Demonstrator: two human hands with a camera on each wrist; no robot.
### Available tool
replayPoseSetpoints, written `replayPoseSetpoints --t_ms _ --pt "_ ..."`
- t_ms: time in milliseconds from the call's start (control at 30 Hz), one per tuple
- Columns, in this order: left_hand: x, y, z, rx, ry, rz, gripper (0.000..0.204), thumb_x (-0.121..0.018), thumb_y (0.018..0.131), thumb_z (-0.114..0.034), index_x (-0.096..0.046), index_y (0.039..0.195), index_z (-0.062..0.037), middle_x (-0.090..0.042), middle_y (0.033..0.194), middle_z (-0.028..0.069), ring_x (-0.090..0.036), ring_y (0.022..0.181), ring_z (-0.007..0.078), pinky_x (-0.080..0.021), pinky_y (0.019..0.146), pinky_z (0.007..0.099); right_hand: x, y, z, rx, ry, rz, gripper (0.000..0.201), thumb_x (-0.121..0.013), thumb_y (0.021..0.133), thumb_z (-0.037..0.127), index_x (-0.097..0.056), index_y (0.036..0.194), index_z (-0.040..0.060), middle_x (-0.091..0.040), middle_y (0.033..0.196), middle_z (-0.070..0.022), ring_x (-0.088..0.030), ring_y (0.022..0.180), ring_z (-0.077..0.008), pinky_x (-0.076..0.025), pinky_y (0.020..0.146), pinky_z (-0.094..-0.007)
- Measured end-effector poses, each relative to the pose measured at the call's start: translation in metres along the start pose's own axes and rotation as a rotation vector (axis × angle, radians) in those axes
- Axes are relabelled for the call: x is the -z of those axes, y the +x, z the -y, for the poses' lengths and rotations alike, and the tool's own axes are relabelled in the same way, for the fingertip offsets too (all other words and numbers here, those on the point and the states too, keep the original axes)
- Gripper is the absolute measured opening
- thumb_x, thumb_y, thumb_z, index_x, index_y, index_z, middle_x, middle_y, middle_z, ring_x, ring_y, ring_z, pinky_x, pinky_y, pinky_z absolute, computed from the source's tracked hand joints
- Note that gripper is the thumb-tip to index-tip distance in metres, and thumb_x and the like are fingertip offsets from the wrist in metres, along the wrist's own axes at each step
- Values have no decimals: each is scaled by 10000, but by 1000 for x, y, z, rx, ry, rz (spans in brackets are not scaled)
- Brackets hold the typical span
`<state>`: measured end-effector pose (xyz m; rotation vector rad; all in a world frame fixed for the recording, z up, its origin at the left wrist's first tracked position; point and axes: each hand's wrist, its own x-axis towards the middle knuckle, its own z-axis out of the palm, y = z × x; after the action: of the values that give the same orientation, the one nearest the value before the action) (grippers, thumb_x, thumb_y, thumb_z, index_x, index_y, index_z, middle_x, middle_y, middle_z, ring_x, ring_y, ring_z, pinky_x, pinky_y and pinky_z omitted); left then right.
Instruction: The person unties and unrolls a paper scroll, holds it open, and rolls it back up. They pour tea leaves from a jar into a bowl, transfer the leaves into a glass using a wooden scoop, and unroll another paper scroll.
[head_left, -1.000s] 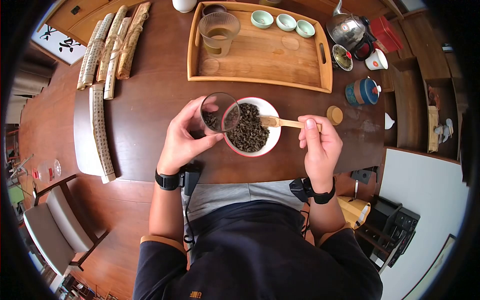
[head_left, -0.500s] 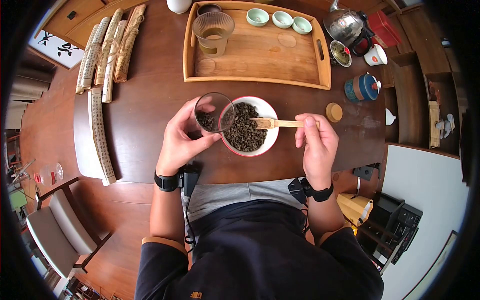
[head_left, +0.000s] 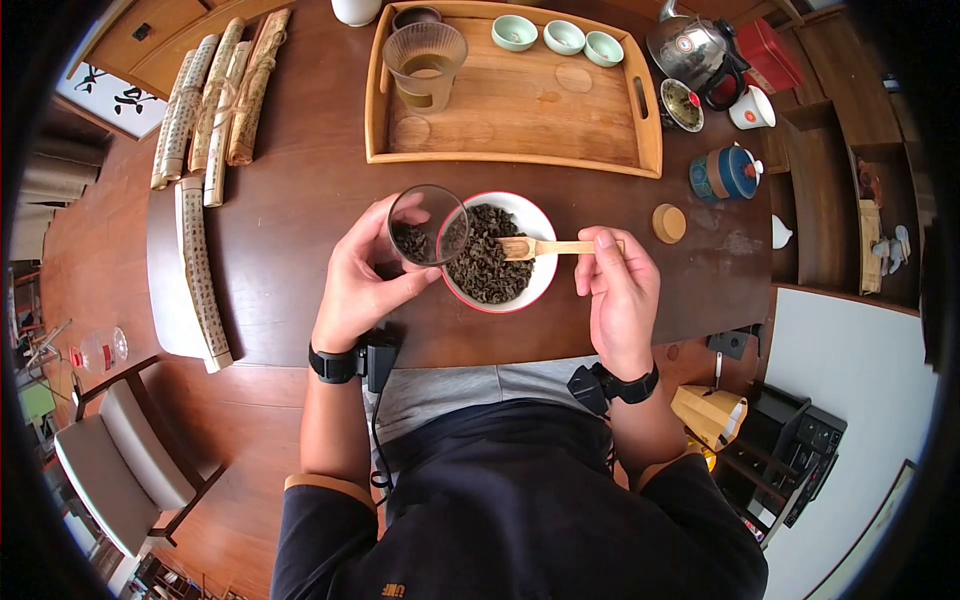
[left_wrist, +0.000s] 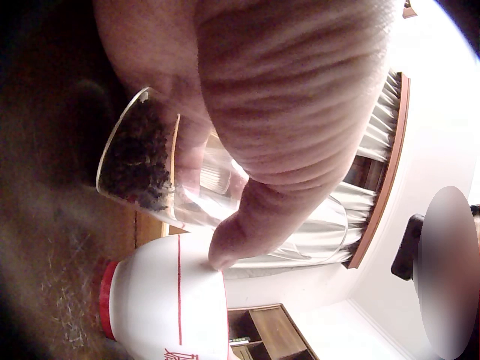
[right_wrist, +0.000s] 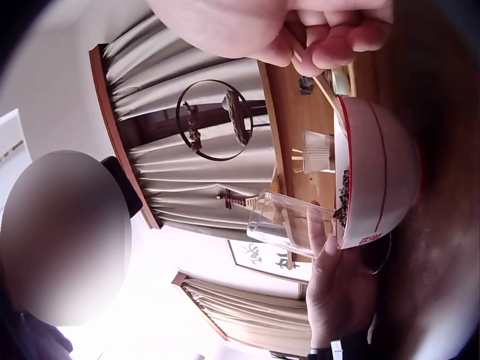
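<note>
The left hand (head_left: pixel 365 275) grips a clear glass (head_left: pixel 428 226), its mouth tilted toward a white red-rimmed bowl (head_left: pixel 546 281). Dark leaves lie in the bottom of the glass, as the left wrist view shows, and the left thumb is close to the bowl's rim (left_wrist: pixel 219 300). The right hand (head_left: pixel 622 300) pinches the handle of a wooden scoop (head_left: pixel 560 247) whose tip rests among the dark leaves (head_left: pixel 490 262) in the bowl. In the right wrist view the scoop's handle (right_wrist: pixel 328 97) crosses the rim of the bowl (right_wrist: pixel 382 169).
Beyond the bowl lies a wooden tray (head_left: pixel 515 150) with a ribbed glass pitcher (head_left: pixel 425 70) and small green cups (head_left: pixel 514 33). A round wooden lid (head_left: pixel 668 224), a blue jar (head_left: pixel 726 174) and a kettle (head_left: pixel 690 52) stand at the right; rolled scrolls (head_left: pixel 203 270) lie at the left.
The right hand has moved left and the scoop's tip sits further into the leaves. The left hand and glass shifted slightly left in the view, as did the bowl and tray.
</note>
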<state>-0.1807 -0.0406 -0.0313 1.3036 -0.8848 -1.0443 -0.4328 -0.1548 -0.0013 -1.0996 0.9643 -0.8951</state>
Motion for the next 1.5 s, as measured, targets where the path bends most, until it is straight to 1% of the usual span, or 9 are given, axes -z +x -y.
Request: replayPoseSetpoints --t_ms 133,200,500,733,967,1067,1200,1433,1500 --pt "0 0 -1 5 16 -1 716 -846 730 18 -545 1380 -13 -617 1228 60 -585 1149 159 -459 1020 311 1 0 -1 -12 -3 -6 231 -558 1062 190 -684 1044 -4 -590 731 -9 -500 615 -69 -376 572 -211" --pt "-1 0 -1 5 10 -3 712 -846 731 15 -547 1377 -13 -617 1227 59 -585 1148 159 -459 1018 311 1 0 -3 -28 78 -18 229 -560 1060 187 -683 1045 -6 -586 729 -13 -500 620 -74 -378 571 -215" --pt "-1 0 -3 -1 21 -3 719 -851 732 -9 -545 1383 -5 -618 1226 58 -577 1158 162 -452 1021 312 1 1 -5 -119 195 -27 246 -566 1053 200 -673 1046 -22 -575 715 -23 -496 611 -96 -380 577 -230" --pt "-1 0 -2 21 -5 -6 724 -852 728 1 -542 1382 5 -622 1225 60 -576 1168 164 -449 1032 314 10 3 -6 -172 307 -10 250 -566 1050 219 -664 1045 -10 -565 704 -28 -493 614 -111 -381 589 -254" --pt "-1 0 -2 -6 16 -7 709 -842 729 18 -547 1374 11 -624 1225 68 -580 1175 165 -453 1036 317 11 2 -1 -148 315 -1 249 -563 1049 224 -659 1038 -6 -564 697 -28 -488 610 -119 -365 592 -270" --pt "0 -1 1 10 -8 -4 697 -831 729 29 -551 1367 13 -623 1232 72 -576 1190 167 -448 1046 320 11 2 7 -132 319 -10 251 -559 1050 226 -660 1039 -4 -561 688 -28 -482 605 -121 -359 597 -279" --pt "1 0 2 -26 30 2 676 -814 728 41 -560 1354 21 -613 1256 74 -566 1211 170 -442 1057 320 11 2 24 -93 343 -11 248 -553 1050 223 -661 1043 0 -556 677 -26 -473 599 -121 -357 608 -285" --pt "3 1 2 -74 82 28 668 -794 719 40 -565 1347 25 -604 1271 78 -566 1212 175 -444 1055 319 -7 6 57 18 327 91 260 -545 1053 233 -665 1046 2 -566 683 -29 -471 587 -122 -353 603 -289" --pt "2 0 0 -59 59 19 666 -795 722 41 -566 1347 26 -604 1269 78 -569 1207 174 -447 1054 319 -15 6 60 36 329 122 263 -542 1055 232 -663 1048 -2 -571 691 -34 -475 589 -123 -352 595 -287"
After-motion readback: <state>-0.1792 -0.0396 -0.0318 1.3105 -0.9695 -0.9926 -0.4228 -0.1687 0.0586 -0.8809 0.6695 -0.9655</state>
